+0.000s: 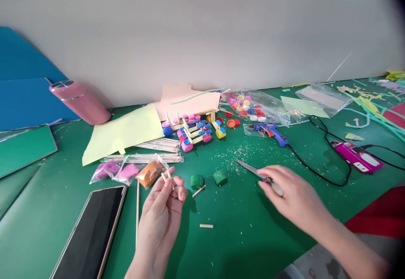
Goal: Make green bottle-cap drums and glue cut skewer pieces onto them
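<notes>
- Left hand (161, 203) pinches two short sticks (168, 175) above the desk (253, 237); so slight a grip could drop them.
- Right hand (286, 192) covers the handles of the scissors (249, 169) on the desk; whether it grips them I cannot tell. The blades, near the green rolls (197, 181), could knock them.
</notes>
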Tool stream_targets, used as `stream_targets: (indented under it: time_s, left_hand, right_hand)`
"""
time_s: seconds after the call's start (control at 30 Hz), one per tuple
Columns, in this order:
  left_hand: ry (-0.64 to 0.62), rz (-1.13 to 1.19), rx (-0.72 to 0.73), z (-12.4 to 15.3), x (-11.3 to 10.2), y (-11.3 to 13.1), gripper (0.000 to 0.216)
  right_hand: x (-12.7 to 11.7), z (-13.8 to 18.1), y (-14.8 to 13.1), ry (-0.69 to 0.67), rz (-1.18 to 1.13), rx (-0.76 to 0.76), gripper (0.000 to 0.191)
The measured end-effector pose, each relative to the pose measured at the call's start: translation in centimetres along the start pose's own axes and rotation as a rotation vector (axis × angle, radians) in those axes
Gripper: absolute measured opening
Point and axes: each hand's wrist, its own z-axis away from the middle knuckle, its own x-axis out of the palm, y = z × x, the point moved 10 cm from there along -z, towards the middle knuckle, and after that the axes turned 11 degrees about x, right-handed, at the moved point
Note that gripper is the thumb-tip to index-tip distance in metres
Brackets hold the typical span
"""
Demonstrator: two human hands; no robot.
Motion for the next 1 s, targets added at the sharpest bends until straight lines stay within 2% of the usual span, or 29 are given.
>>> stream_targets:
  time_s: [0.1,0.17,0.23,0.3,0.53,0.63,0.73,0.9,1.0]
  left_hand:
    - [0.019,0.036,-0.029,-0.4,-0.6,-0.5,0.020]
    - [0.027,0.033,-0.036,-0.5,-0.9,-0.7,0.019]
    - [0.020,0.015,-0.028,-0.6,-1.0,-0.6,0.020]
    - [0.007,-0.005,-0.020,-0.6,-0.8,-0.5,0.022]
    - [-0.008,-0.028,-0.012,-0.2,-0.2,-0.3,0.025]
    - [-0.035,-0.031,-0.017,0.1,0.3,-0.4,0.023]
    - [-0.051,-0.045,-0.028,0.4,0.6,-0.5,0.026]
    - [-0.094,-0.128,0.011,0.9,0.9,-0.5,0.025]
    - [-0.133,-0.196,0.014,1.4,1.1,-1.1,0.027]
  right_hand:
    - [2.7,0.4,-7.7,-0.155,-0.192,-0.243,0.021]
    - [4.7,0.7,-12.0,-0.238,-0.175,-0.390,0.024]
    - [6.6,0.7,-14.7,-0.269,-0.045,-0.481,0.027]
    - [7.8,0.3,-15.9,-0.278,0.035,-0.505,0.025]
    - [9.3,-0.5,-16.5,-0.297,0.167,-0.461,0.013]
    - [9.5,-0.2,-16.6,-0.333,0.142,-0.474,0.012]
    - [8.6,-0.7,-16.1,-0.356,0.052,-0.457,0.014]
    - [4.3,-3.2,-13.5,-0.300,-0.254,-0.301,0.009]
    - [3.3,-4.4,-11.5,-0.362,-0.775,-0.106,0.009]
